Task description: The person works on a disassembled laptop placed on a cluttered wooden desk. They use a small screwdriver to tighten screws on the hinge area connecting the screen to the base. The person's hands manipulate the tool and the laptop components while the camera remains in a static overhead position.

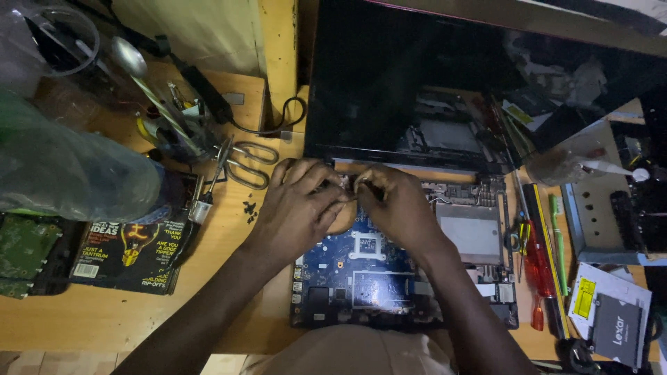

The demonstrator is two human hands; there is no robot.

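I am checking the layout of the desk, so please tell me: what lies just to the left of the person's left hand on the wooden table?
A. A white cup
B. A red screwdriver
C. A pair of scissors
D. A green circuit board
C: the scissors with metal handles lie on the table beside the left hand.

Two bare hands, the left hand (300,201) and the right hand (392,201), meet over one blue laptop motherboard (361,267); one dark laptop screen (445,76) stands behind it; one pair of scissors (246,163); one red-handled screwdriver (538,267); one green pen (558,239); one magazine (132,253); one green circuit board (24,246); one metal spoon (132,62); one clear plastic bag (69,163); one boxed drive (615,326) at the right.
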